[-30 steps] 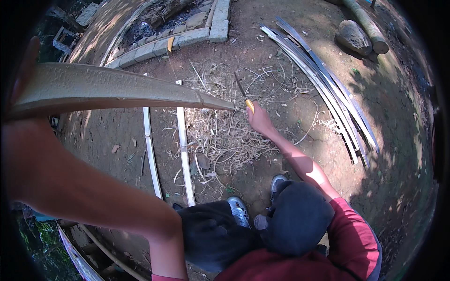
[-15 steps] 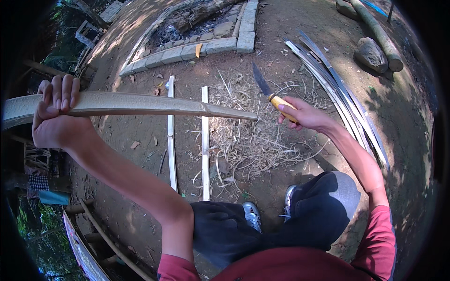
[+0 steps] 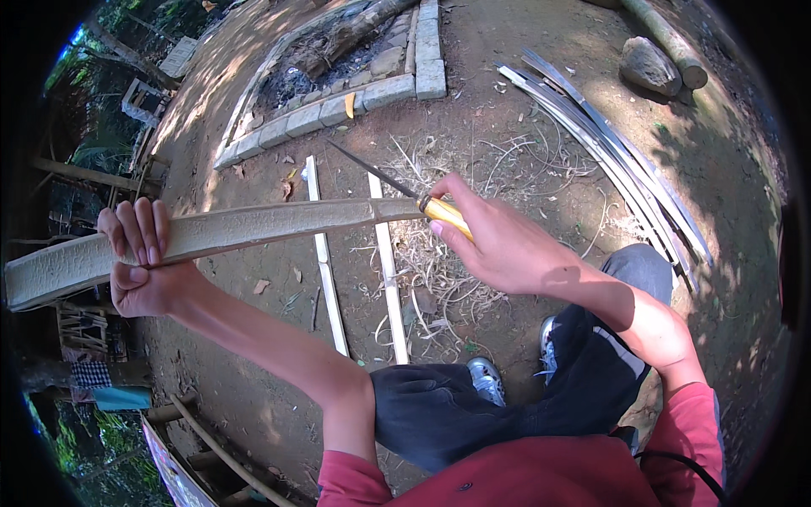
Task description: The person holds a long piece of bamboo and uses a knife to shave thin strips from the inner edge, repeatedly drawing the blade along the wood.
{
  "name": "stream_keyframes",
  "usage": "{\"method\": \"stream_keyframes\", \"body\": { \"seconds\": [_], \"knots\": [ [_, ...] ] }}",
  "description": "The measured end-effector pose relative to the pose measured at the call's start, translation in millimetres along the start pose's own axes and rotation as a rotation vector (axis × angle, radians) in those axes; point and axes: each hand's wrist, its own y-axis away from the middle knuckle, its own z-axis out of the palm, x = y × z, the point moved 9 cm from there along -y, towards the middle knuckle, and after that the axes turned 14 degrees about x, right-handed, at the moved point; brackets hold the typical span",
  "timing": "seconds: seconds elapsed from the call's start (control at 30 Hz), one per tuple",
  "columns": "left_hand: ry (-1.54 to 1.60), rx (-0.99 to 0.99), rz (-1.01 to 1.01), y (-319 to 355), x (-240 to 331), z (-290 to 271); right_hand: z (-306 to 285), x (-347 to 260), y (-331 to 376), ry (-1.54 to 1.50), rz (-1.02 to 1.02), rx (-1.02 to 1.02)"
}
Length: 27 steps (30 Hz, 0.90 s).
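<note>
Left fingers wrap the pale strip. Right fingers grip the knife near the strip's end; contact is unclear.

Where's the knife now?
In the head view, the knife is in the right hand, just above centre, its handle beside the right end of the strip the left hand holds.

1. This is an outdoor yard doubling as a work area, with bare earth underfoot, patched with sun and shade.
2. Its landmark is a fire pit edged with grey blocks; dark ash and a thick log lie inside.
3. On the near side of the fire pit, pale curled shavings litter the soil.
4. Right of the fire pit lie long split strips, then a boulder.
5. Left of the fire pit, green foliage grows.
</note>
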Motion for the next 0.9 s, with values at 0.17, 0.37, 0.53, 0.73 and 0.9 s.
{"method": "stream_keyframes", "body": {
  "seconds": [0.17,0.37,0.53,0.73,0.9],
  "knots": [
    [-0.035,-0.032,0.01,8,-1,13,13,22,-4,0.052,-0.088,0.155],
    [-0.109,0.055,0.061,8,1,18,30,27,-11,-0.002,-0.231,0.271],
    [-0.146,0.124,0.096,7,1,13,55,38,-3,-0.061,0.056,-0.012],
    [-0.183,0.122,0.124,8,5,16,57,32,0,-0.152,-0.039,0.043],
    [-0.202,0.15,0.109,7,5,16,71,46,0,-0.138,-0.036,0.095]
  ]
}}
